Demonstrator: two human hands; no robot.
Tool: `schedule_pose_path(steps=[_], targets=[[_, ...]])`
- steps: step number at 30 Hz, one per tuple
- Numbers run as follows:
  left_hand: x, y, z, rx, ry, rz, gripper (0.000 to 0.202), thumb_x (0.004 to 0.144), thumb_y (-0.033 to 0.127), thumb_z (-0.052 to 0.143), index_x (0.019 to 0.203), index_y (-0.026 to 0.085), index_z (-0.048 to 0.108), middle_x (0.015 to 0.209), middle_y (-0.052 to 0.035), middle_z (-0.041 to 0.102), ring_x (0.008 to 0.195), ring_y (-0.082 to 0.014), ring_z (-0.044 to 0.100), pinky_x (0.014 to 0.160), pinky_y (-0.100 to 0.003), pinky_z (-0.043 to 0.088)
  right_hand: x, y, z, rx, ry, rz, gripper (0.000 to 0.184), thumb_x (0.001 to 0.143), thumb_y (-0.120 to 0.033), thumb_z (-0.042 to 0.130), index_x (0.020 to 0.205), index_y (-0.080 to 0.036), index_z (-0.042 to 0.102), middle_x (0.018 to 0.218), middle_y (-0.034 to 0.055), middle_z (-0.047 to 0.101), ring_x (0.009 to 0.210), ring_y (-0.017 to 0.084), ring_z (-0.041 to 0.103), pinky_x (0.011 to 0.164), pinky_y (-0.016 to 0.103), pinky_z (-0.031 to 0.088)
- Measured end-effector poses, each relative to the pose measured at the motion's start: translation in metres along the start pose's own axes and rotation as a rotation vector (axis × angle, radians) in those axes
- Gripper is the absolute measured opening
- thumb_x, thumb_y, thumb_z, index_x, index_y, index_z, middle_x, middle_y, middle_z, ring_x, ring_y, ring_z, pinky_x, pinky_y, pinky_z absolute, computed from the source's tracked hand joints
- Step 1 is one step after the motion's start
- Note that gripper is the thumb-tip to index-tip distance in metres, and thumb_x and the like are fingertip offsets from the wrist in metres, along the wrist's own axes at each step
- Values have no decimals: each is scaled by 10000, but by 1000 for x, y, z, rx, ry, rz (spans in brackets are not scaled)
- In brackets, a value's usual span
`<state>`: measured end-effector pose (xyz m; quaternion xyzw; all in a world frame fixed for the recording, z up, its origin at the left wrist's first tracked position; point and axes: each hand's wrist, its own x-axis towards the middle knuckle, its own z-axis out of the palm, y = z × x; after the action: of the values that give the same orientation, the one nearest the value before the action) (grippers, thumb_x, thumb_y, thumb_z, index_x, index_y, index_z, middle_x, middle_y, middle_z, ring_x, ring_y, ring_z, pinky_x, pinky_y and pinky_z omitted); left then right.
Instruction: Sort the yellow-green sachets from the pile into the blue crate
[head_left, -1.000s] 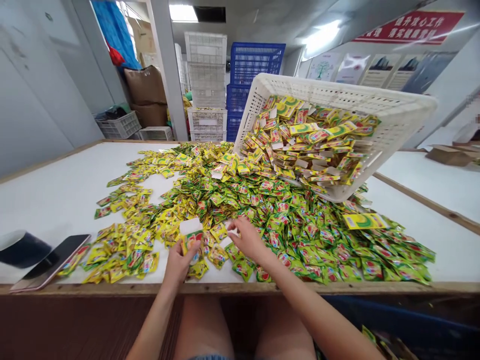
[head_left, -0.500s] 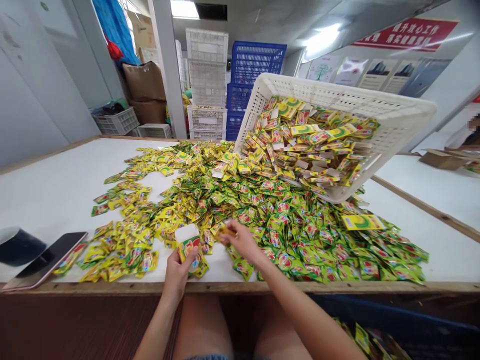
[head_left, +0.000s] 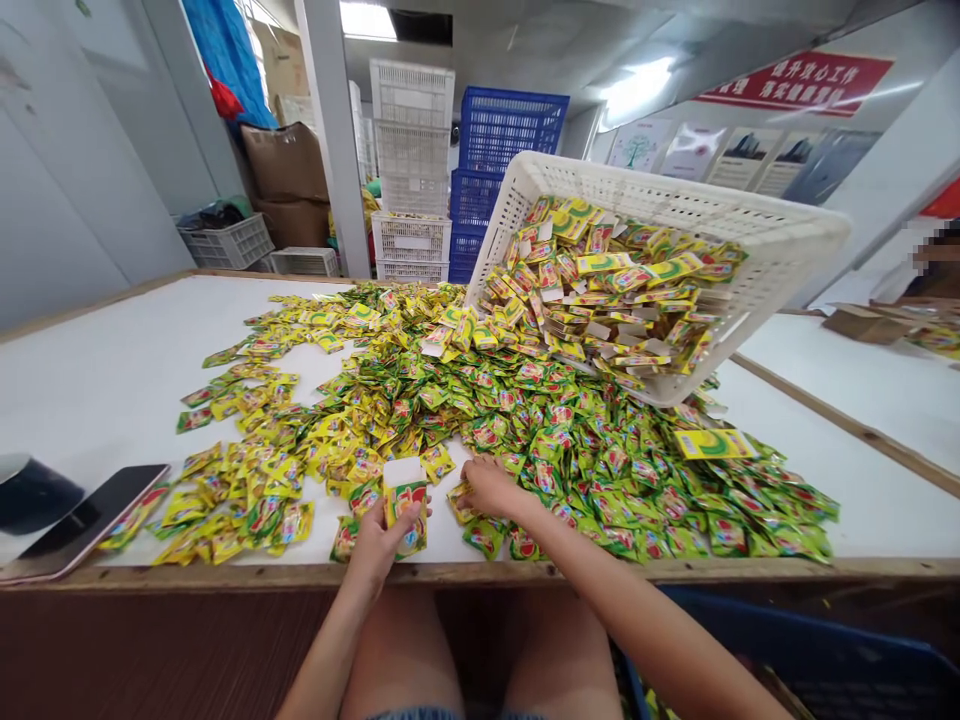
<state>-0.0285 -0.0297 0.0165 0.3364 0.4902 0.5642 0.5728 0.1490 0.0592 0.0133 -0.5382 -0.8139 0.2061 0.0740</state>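
My left hand (head_left: 381, 540) is closed around a small yellow-green carton (head_left: 406, 500) with its white flap standing open, held upright at the table's near edge. My right hand (head_left: 489, 487) rests just right of it, fingers curled on the near rim of a big heap of yellow and green sachets (head_left: 525, 420); what it pinches, if anything, is hidden. A white plastic crate (head_left: 757, 235) lies tipped toward me on the heap, with flat cartons and sachets inside it.
A phone (head_left: 82, 522) and a dark round object (head_left: 30, 492) lie at the table's left front edge. One flat yellow carton (head_left: 712, 443) rests on the heap at right. Stacked white and blue crates (head_left: 495, 130) and cardboard boxes stand behind the table. A second table (head_left: 862, 370) adjoins at right.
My left hand has shifted the carton slightly right and nearer the edge. My right hand has drawn back from the heap's middle to its near rim, beside the carton.
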Motion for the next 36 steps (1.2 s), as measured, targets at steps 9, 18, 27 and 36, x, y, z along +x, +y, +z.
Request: schedule_pose_path(steps=[9,18,27,36], targets=[[4,-9,-1,15,-225,-87,390,612,351,725,910,110,652,813,-87,711,709,-198,652,649,-275,496,-6,-18,1,298,105,-160,114,776,-151,505,884,-183,523,819,-7,600,762,119,549,678,230,414],[3,-8,13,-212,-52,-42,555,596,382,730,1062,122,581,800,-82,713,713,-223,671,661,-328,521,-21,-32,18,1123,252,-132,283,727,-287,586,971,-183,487,886,30,591,746,141,577,605,250,480],[12,-28,28,-36,-205,0,438,623,356,716,984,144,588,941,-93,697,877,-239,642,807,-356,474,-30,-23,-54,671,350,-252,175,783,-200,509,953,-179,546,890,32,610,793,151,565,701,271,444],[13,-31,27,80,-300,96,443,608,313,718,1002,153,593,963,-83,680,888,-242,614,795,-340,467,-27,-26,-47,101,314,-285,201,803,-121,477,992,-158,532,943,75,569,913,189,512,807,307,381]])
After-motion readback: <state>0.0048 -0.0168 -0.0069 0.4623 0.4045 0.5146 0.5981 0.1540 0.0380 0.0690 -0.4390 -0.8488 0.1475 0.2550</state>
